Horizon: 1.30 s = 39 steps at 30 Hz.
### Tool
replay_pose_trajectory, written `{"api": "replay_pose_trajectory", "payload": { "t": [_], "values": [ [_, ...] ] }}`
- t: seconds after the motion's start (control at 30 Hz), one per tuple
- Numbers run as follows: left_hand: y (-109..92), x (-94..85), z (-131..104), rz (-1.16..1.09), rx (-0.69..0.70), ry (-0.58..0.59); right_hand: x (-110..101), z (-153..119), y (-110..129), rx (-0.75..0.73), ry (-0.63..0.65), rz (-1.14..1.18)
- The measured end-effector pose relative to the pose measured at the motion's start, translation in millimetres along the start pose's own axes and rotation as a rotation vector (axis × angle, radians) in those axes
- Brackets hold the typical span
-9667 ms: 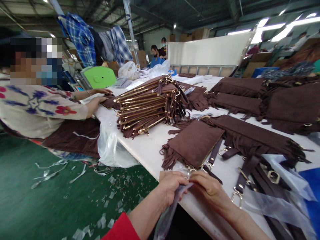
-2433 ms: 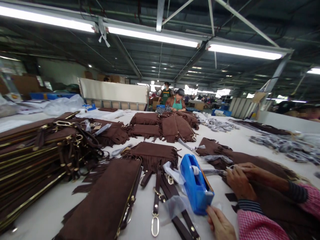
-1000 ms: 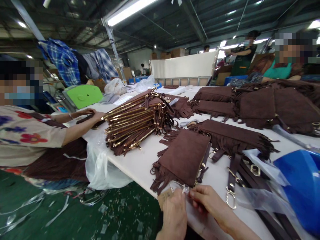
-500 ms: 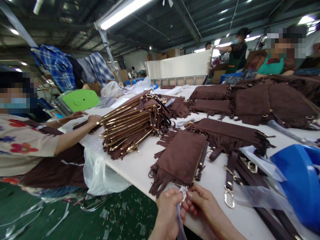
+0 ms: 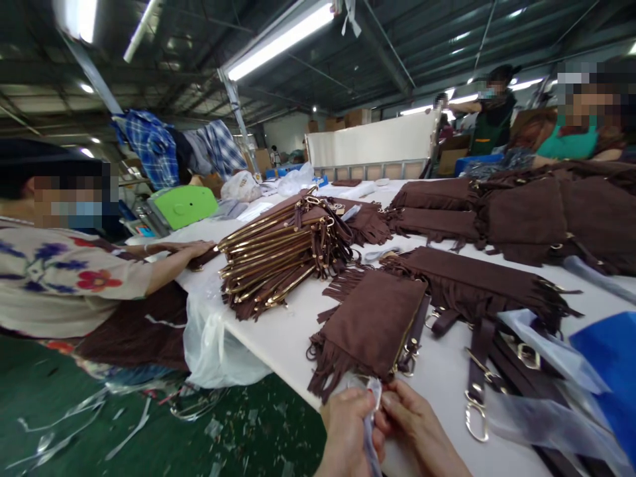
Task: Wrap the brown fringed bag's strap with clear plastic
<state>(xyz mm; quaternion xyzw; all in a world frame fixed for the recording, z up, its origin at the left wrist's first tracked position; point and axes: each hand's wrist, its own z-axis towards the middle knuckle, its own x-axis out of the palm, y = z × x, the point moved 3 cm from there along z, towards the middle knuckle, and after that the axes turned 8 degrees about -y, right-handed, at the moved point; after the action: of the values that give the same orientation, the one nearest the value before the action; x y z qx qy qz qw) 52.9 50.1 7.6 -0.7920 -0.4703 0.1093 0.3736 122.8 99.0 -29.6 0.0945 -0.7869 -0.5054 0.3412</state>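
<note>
At the near edge of the white table (image 5: 293,334), the left hand (image 5: 348,434) and right hand (image 5: 415,430) meet low in the view, knuckles up, wrists running off the bottom. The left hand's fingers are curled together, with the thumb pressed to a strip of clear plastic film (image 5: 371,414) that hangs down between both hands. The right hand's fingertips pinch the same film from the other side, fingers bunched close and bent toward the left hand. The film's top sits right at the near fringed end of a brown suede bag (image 5: 370,324), which lies flat just beyond the hands near the table's front edge, its gold zipper edge facing right.

Just right of the bag lie brown straps with gold buckles (image 5: 477,371) and loose clear plastic; a blue tape dispenser (image 5: 609,361) sits at the right edge of the view. Behind the bag another fringed bag (image 5: 477,285) stretches across the table.

Farther left, near the table's left edge, stands a stack of flat bags with gold trim (image 5: 278,255). A clear plastic sack (image 5: 218,341) hangs off that edge. A co-worker in a floral top (image 5: 64,278) reaches a forearm onto the table there. Toward the far side lie more brown bags (image 5: 521,212), with other people standing beyond
</note>
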Motion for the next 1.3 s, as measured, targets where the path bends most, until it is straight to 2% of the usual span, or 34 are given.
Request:
{"api": "replay_pose_trajectory", "payload": {
  "t": [0.1, 0.27, 0.47, 0.63, 0.77, 0.9, 1.0, 1.13, 1.23, 1.3],
  "values": [
    [2, 2.0, -1, -0.008, 0.013, -0.013, 1, 3, 1, 0.013, -0.019, -0.029],
    [4, 4.3, 0, -0.022, 0.001, 0.036, 1, 8, 5, 0.062, -0.050, -0.123],
    [8, 5.2, -1, -0.066, -0.011, 0.013, -10, 15, 3, 0.097, -0.148, -0.195],
    [17, 9.3, 6, -0.075, -0.011, 0.009, -16, 21, 2, 0.095, -0.147, -0.231],
    [19, 5.4, 14, -0.049, 0.028, 0.059, -12, 18, 5, 0.078, -0.139, -0.263],
    [18, -5.1, 23, 0.094, 0.143, 0.190, -12, 7, 6, 0.108, -0.036, -0.282],
    [20, -9.7, 29, 0.244, 0.183, 0.284, -23, 1, 17, -0.007, -0.089, -0.455],
    [19, -8.5, 34, 0.205, 0.080, 0.319, -32, -8, 38, -0.225, -0.202, -0.798],
    [16, -7.7, 39, 0.228, 0.028, 0.272, -28, -13, 41, -0.251, -0.211, -0.875],
    [14, -9.2, 41, 0.254, 0.057, 0.183, -26, -13, 43, -0.262, -0.291, -0.846]
  ]
}}
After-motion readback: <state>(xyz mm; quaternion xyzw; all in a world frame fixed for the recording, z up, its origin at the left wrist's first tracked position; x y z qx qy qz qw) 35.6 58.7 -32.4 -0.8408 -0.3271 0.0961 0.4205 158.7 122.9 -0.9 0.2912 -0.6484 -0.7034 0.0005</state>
